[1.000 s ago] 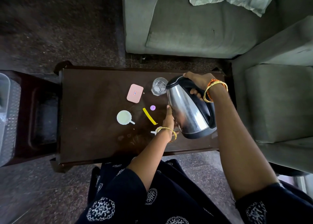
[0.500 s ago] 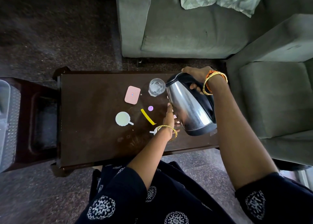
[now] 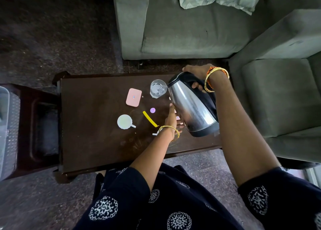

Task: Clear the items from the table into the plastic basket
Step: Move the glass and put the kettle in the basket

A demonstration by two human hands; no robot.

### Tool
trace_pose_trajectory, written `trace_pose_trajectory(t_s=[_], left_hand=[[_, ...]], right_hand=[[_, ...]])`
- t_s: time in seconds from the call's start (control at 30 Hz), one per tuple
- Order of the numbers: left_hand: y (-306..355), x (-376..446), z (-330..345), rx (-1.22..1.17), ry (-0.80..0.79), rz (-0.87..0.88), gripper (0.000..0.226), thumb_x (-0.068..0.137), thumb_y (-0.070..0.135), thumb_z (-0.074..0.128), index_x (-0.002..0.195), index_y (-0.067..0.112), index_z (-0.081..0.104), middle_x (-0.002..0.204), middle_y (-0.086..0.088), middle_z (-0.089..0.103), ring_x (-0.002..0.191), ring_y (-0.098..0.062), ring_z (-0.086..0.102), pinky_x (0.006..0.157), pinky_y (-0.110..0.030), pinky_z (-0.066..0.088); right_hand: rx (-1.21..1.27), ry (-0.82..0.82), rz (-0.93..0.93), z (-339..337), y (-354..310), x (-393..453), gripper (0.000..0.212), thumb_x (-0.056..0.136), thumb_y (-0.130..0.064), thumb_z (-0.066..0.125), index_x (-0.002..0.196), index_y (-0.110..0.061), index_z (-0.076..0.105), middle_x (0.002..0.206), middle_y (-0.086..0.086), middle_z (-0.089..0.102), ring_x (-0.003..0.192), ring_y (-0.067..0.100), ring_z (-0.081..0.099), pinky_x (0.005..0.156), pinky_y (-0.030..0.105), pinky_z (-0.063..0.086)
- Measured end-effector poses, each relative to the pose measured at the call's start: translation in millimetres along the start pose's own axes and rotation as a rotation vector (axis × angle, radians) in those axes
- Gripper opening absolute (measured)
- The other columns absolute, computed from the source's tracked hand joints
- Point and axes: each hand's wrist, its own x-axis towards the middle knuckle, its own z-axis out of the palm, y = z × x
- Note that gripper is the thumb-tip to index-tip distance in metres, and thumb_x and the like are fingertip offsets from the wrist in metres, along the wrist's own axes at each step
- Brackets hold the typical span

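Your kettle (image 3: 191, 111) all polished steel with a glossy black plastic handle, clear glass tumbler (image 3: 157, 89) beside it, dark varnished wood table (image 3: 97, 125) scuffed near you, matt pink plastic case (image 3: 133, 97), translucent plastic basket (image 3: 7, 125) far left, soft grey cloth sofa (image 3: 182, 29).

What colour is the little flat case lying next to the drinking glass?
Pale pink, with a small label in the middle. The case shows best in the head view.
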Motion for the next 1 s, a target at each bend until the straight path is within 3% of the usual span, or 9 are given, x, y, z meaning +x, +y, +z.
trace_pose_trajectory(t_s=[0.1, 0.2, 0.43, 0.57, 0.67, 0.77, 0.87, 0.93, 1.0], left_hand=[[-2.8, 0.7, 1.6, 0.004, -0.018, 0.008, 0.071, 0.087, 0.071, 0.022, 0.120, 0.017, 0.055, 0.101, -0.007, 0.063, 0.080, -0.022, 0.060, 0.090, -0.043, 0.041], [-3.7, 1.5, 3.4, -0.003, -0.015, 0.014, 0.070, 0.087, 0.071, 0.022, 0.116, 0.017, 0.057, 0.096, -0.008, 0.064, 0.076, -0.021, 0.060, 0.096, -0.045, 0.040], [-3.0, 0.2, 3.6, -0.010, -0.023, 0.013, 0.076, 0.086, 0.073, 0.022, 0.130, 0.019, 0.050, 0.128, -0.014, 0.060, 0.081, -0.022, 0.060, 0.086, -0.042, 0.041], [-3.0, 0.9, 1.7, -0.014, -0.021, 0.017, 0.073, 0.086, 0.072, 0.022, 0.125, 0.019, 0.053, 0.117, -0.011, 0.062, 0.080, -0.021, 0.060, 0.087, -0.043, 0.042], [-1.8, 1.7, -1.1, -0.007, -0.009, 0.012, 0.069, 0.086, 0.072, 0.023, 0.116, 0.020, 0.057, 0.102, -0.005, 0.064, 0.082, -0.023, 0.060, 0.087, -0.042, 0.045], [2.9, -1.3, -9.8, -0.036, 0.020, 0.005, 0.058, 0.087, 0.070, 0.031, 0.100, 0.020, 0.058, 0.085, -0.001, 0.063, 0.075, -0.018, 0.059, 0.067, -0.031, 0.048], [10.8, -0.8, -24.5, 0.010, 0.042, 0.029, 0.055, 0.089, 0.063, 0.036, 0.111, 0.017, 0.059, 0.098, -0.004, 0.065, 0.084, -0.021, 0.060, 0.069, -0.031, 0.049], [14.8, -0.7, -38.3, 0.018, 0.063, 0.045, 0.046, 0.090, 0.058, 0.042, 0.097, 0.017, 0.063, 0.096, -0.006, 0.066, 0.084, -0.022, 0.060, 0.074, -0.032, 0.050], [17.5, -2.9, -54.3, 0.000, 0.109, 0.070, 0.033, 0.090, 0.048, 0.049, 0.078, 0.021, 0.062, 0.081, -0.002, 0.064, 0.073, -0.017, 0.059, 0.063, -0.028, 0.049]], right_hand=[[-0.001, 0.004, -0.011, -1.1, 2.3, 3.8, 0.042, 0.073, -0.055, 0.063, 0.075, -0.014, 0.056, 0.068, 0.010, 0.060, 0.054, 0.022, 0.054, 0.047, 0.025, 0.044], [0.014, 0.003, -0.015, -2.8, 3.6, 6.0, 0.042, 0.073, -0.056, 0.063, 0.075, -0.014, 0.056, 0.068, 0.009, 0.060, 0.054, 0.021, 0.054, 0.047, 0.025, 0.043], [0.017, -0.032, -0.022, -2.1, -0.9, 6.5, 0.046, 0.081, -0.053, 0.059, 0.096, -0.009, 0.056, 0.073, 0.010, 0.059, 0.058, 0.022, 0.053, 0.050, 0.028, 0.043], [0.056, -0.012, -0.015, -0.5, 0.2, -1.4, 0.043, 0.080, -0.053, 0.060, 0.086, -0.010, 0.057, 0.069, 0.008, 0.058, 0.054, 0.020, 0.053, 0.044, 0.024, 0.042], [0.142, 0.058, 0.002, 2.9, 5.9, -15.4, 0.044, 0.074, -0.053, 0.065, 0.073, -0.010, 0.057, 0.053, 0.008, 0.061, 0.038, 0.017, 0.052, 0.034, 0.014, 0.040], [0.288, 0.096, 0.024, 12.9, 22.6, -31.4, 0.052, 0.065, -0.058, 0.067, 0.075, -0.007, 0.064, 0.039, 0.004, 0.059, 0.027, 0.014, 0.047, 0.038, 0.017, 0.041], [0.418, 0.185, 0.003, 31.9, 46.5, -45.4, 0.059, 0.058, -0.064, 0.065, 0.068, -0.006, 0.065, 0.040, 0.002, 0.058, 0.031, 0.016, 0.046, 0.042, 0.022, 0.041], [0.481, 0.272, -0.018, 49.2, 59.7, -56.8, 0.061, 0.055, -0.067, 0.064, 0.064, -0.007, 0.065, 0.042, 0.001, 0.059, 0.031, 0.016, 0.046, 0.041, 0.023, 0.041], [0.524, 0.344, -0.054, 67.9, 70.3, -68.5, 0.059, 0.057, -0.069, 0.063, 0.053, -0.011, 0.064, 0.038, -0.001, 0.057, 0.031, 0.014, 0.047, 0.037, 0.021, 0.040]])
